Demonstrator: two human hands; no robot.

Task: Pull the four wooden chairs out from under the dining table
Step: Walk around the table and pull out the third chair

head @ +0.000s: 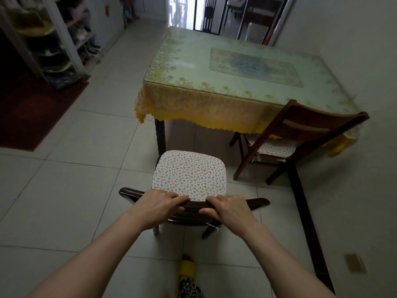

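Note:
A dark wooden chair (258,202) with a speckled white cushion stands on the floor in front of me, clear of the dining table (193,67). My left hand (158,208) and my right hand (228,208) both grip its top rail, side by side. A second wooden chair (300,127) stands at the table's near right side, its cushioned seat partly under the yellow tablecloth. A third chair's dark back (209,14) shows behind the table's far edge.
A shoe shelf (64,39) and a dark red mat (32,108) lie to the left. A wall runs along the right with a dark strip (307,222) on the floor. My foot in a yellow slipper (187,267) is below the chair. Open tiled floor spreads to the left.

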